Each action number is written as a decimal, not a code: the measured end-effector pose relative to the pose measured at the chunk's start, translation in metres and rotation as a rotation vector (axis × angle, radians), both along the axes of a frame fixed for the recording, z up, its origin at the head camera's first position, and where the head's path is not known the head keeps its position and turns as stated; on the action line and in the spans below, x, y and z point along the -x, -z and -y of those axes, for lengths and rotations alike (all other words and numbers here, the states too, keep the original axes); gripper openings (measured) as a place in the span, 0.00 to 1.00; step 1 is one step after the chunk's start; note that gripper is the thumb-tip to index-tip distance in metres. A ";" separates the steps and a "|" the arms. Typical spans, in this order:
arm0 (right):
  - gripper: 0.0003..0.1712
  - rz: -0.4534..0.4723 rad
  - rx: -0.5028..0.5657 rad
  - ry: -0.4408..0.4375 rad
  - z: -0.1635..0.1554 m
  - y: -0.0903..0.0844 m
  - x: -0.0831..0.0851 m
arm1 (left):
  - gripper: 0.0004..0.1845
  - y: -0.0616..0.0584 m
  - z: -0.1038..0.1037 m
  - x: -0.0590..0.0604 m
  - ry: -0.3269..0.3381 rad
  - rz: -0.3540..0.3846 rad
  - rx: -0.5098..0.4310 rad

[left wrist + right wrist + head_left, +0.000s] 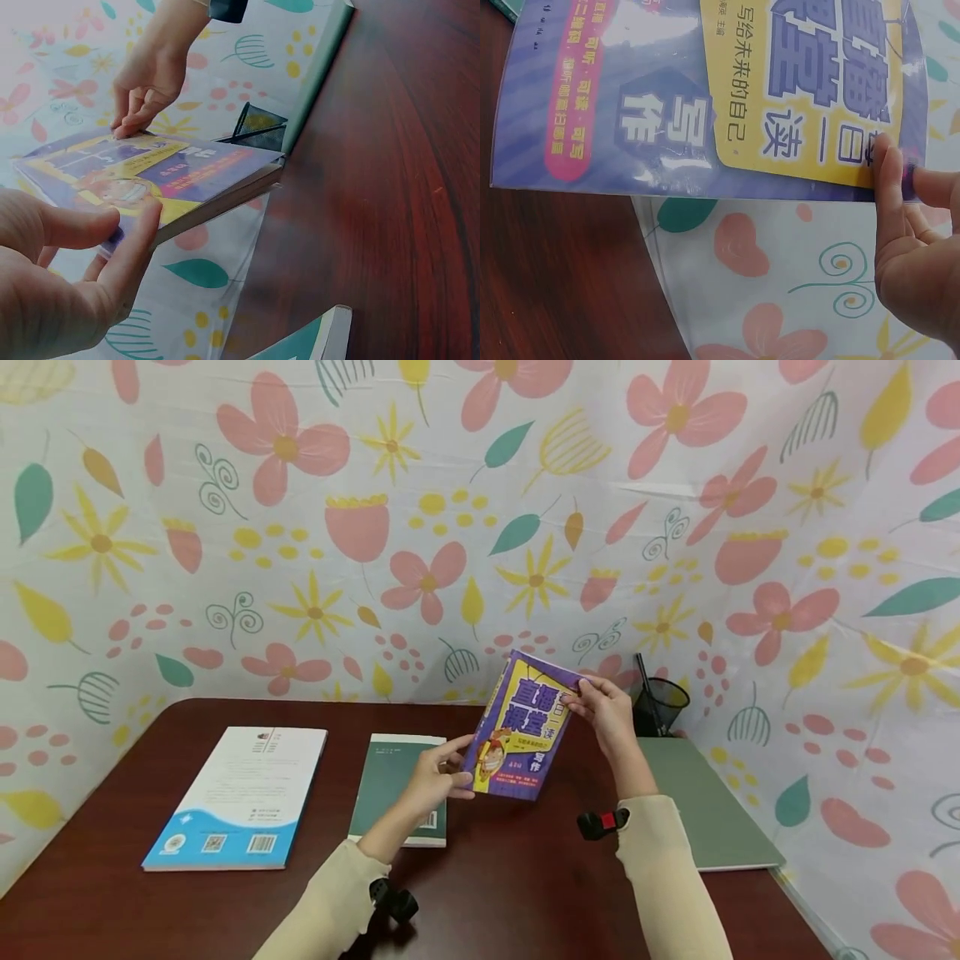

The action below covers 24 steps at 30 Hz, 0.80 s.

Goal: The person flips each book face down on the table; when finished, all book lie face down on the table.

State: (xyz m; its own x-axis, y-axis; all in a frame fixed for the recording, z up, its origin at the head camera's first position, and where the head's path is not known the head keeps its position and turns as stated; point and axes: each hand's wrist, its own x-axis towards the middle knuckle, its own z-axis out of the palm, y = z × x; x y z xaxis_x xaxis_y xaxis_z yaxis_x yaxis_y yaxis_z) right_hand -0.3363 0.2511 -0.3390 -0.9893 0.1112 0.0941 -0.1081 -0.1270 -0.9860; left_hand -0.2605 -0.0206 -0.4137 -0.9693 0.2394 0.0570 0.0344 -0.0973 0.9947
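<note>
A purple and yellow book [517, 727] is held up, tilted, above the table between both hands. At its lower left corner my left hand [433, 777] pinches the edge, thumb on the cover. My right hand [606, 717] grips the upper right corner; in the right wrist view its fingers [889, 184] lie over the cover's edge. The left wrist view shows the book's page edges [221, 202] and the cover slightly lifted from them. Below and behind my left hand lies a green book [382, 777], partly covered by that hand and forearm.
A white and blue book [240, 793] lies at the left of the dark wooden table [517, 893]. To the right is a flat grey-green board or large book [701, 802], partly behind my right arm. A black mesh pen holder [663, 702] stands at the back right, against the flowered cloth [427, 581].
</note>
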 end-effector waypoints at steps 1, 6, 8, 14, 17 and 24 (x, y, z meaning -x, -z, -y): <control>0.09 -0.005 -0.003 0.000 0.001 0.000 0.000 | 0.30 0.000 0.000 0.001 -0.019 0.011 -0.002; 0.11 0.003 0.007 -0.003 0.003 0.000 0.001 | 0.24 -0.001 0.002 0.001 -0.110 0.069 -0.016; 0.12 0.012 0.026 0.010 0.004 0.000 0.001 | 0.23 -0.002 0.003 0.001 -0.124 0.083 -0.025; 0.12 -0.005 0.102 0.051 0.006 -0.001 0.001 | 0.18 -0.004 0.005 0.001 -0.167 0.096 -0.087; 0.13 -0.017 0.129 0.047 0.007 -0.001 0.001 | 0.16 -0.005 0.008 0.002 -0.202 0.116 -0.101; 0.16 -0.011 0.155 0.072 0.008 0.005 0.000 | 0.15 -0.006 0.013 0.004 -0.227 0.120 -0.077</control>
